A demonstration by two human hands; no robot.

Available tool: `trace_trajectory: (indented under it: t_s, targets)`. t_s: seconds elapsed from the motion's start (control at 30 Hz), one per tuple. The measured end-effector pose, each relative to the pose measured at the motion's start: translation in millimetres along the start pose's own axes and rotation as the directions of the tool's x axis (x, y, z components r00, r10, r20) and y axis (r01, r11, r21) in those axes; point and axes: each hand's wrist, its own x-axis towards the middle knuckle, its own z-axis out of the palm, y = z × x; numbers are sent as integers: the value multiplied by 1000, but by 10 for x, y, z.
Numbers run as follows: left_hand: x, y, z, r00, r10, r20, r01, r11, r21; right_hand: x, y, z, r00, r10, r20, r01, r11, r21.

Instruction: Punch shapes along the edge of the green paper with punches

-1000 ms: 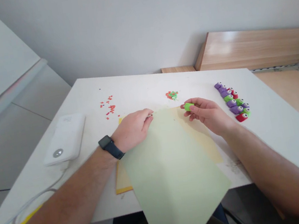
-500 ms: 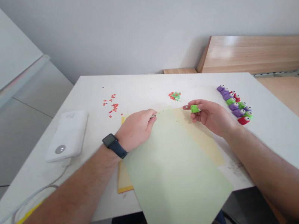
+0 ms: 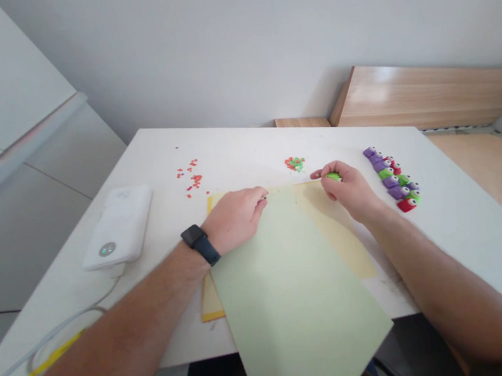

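My left hand [image 3: 235, 217] lies on the far left corner of a pale green paper sheet [image 3: 291, 296], its fingers pinched on the sheet's edge. A dark watch sits on that wrist. My right hand [image 3: 346, 189] is closed around a small green paper punch [image 3: 333, 177] at the sheet's far right corner, knuckles up. The green sheet lies over a yellow sheet [image 3: 211, 296] and hangs over the near edge of the white table [image 3: 235, 146].
A row of several purple, green and red small punches [image 3: 392, 178] lies right of my right hand. Red paper bits [image 3: 191, 178] and a red-green pile [image 3: 295, 163] lie farther back. A white power bank [image 3: 118, 225] with a cable sits at the left. Wooden boards lean behind the table.
My right hand has turned palm down and dropped toward the sheet's far edge with the green punch. My left hand has stayed on the corner.
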Motion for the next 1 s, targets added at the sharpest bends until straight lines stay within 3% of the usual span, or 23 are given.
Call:
trace_trajectory:
  t_s: [0.27,0.57,1.0]
  targets:
    - [0,6,8,1000,8,6,-8,1000,5,170,163,15,986,-133,-97,105,961,-256]
    - [3,19,-12,1000,21,3,-21,1000,12,186,193,-13,968,-169,-188,78,906,-415]
    - [-5,17,-11,1000,19,3,-20,1000,9,147,181,-58,977,-145,-157,93,950,-300]
